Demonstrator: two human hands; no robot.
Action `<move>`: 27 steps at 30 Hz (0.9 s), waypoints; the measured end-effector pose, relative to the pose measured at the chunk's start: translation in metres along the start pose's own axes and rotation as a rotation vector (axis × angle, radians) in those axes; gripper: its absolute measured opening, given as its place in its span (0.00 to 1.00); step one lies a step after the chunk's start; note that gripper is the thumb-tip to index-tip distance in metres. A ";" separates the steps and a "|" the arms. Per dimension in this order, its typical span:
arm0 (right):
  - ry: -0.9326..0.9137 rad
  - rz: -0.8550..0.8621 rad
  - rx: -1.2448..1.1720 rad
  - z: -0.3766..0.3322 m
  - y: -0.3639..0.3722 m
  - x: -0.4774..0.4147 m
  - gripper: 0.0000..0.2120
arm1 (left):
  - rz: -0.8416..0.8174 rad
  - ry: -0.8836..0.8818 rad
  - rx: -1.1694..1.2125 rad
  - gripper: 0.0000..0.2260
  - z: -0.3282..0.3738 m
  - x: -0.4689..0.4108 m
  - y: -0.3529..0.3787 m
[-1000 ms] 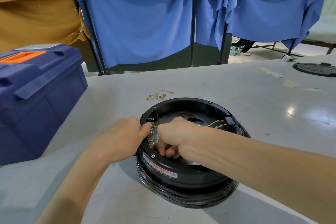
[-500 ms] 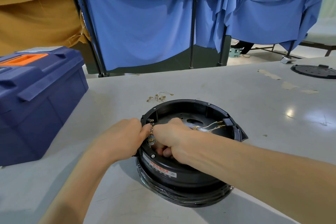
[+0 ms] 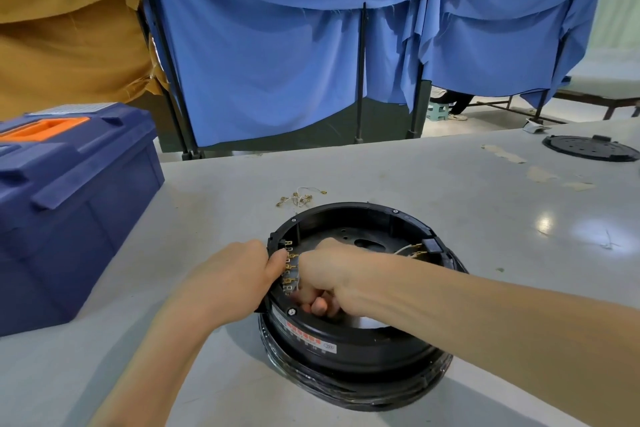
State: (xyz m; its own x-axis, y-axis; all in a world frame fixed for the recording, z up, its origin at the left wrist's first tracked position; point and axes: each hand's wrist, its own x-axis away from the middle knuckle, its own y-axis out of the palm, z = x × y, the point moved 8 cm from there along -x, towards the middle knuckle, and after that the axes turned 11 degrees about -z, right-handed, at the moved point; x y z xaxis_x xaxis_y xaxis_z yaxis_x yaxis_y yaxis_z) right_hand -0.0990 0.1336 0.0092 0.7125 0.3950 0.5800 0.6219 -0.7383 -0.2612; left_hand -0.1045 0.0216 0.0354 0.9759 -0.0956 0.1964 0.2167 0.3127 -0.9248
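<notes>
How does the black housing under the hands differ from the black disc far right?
The housing is a deep open ring with brass terminals inside; the disc is a flat plate. The left hand grips the housing's rim and the right hand reaches inside it; the disc lies untouched. Both are black, round, on the table.

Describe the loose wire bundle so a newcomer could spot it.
On the grey table, find the round black housing in the middle. Just past its far rim lies a small tangle of pale wires with brass ends. Unlike the terminals inside the housing, it lies loose on bare tabletop.
</notes>
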 end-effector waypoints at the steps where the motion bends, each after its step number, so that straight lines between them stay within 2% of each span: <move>1: 0.004 0.020 0.002 -0.001 0.000 -0.001 0.14 | 0.004 -0.004 -0.004 0.24 0.000 0.000 0.000; 7: -0.029 0.055 -0.071 -0.003 0.001 -0.004 0.14 | -0.013 0.002 0.025 0.24 0.001 0.000 0.000; 14: 0.009 -0.134 -0.085 0.007 -0.004 -0.002 0.12 | -0.006 0.005 0.095 0.31 -0.009 -0.003 0.001; 20: -0.063 -0.003 -0.170 0.003 -0.014 -0.009 0.04 | 0.116 -0.008 0.106 0.29 -0.013 -0.004 -0.010; 24: -0.065 0.058 -0.248 0.003 -0.011 -0.012 0.09 | 0.127 0.034 0.106 0.27 -0.010 -0.009 -0.005; 27: -0.057 0.147 -0.245 0.000 -0.013 -0.012 0.08 | 0.140 0.040 0.063 0.24 -0.006 -0.011 -0.004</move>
State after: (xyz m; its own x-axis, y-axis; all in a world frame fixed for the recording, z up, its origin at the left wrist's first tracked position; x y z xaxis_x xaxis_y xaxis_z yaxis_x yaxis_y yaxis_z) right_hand -0.1155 0.1389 0.0060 0.8108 0.2990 0.5032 0.4182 -0.8974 -0.1407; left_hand -0.1163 0.0155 0.0349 0.9950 -0.0847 0.0529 0.0816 0.3839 -0.9198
